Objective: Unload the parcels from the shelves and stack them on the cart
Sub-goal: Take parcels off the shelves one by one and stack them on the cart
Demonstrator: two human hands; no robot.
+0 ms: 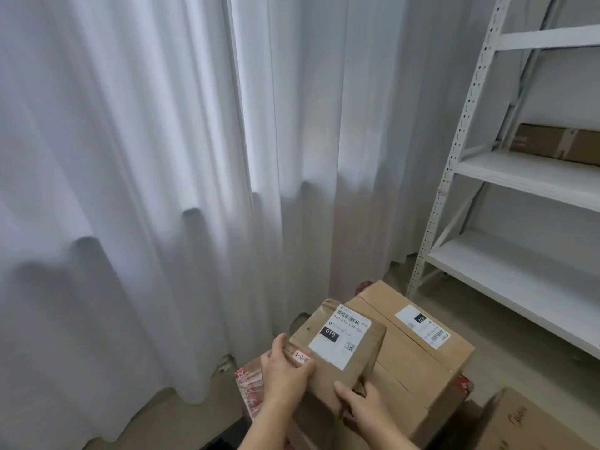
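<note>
A small brown parcel [344, 344] with a white label and a pink tag lies low in the middle of the view. My left hand [284, 373] grips its near left corner, thumb over the top edge. My right hand [360, 402] holds its near right corner. The parcel sits beside and partly over a larger brown parcel [418, 362] with its own label. Both lie on a stack of boxes, and the cart beneath is hidden. One more brown parcel [558, 142] lies on a middle board of the white shelf rack [519, 177] at the right.
White curtains [162, 157] hang across the left and middle. A red-printed wrapped package [248, 389] pokes out at the stack's left. Another cardboard box [526, 420] stands at the bottom right. The rack's lower board [506, 274] holds nothing in view.
</note>
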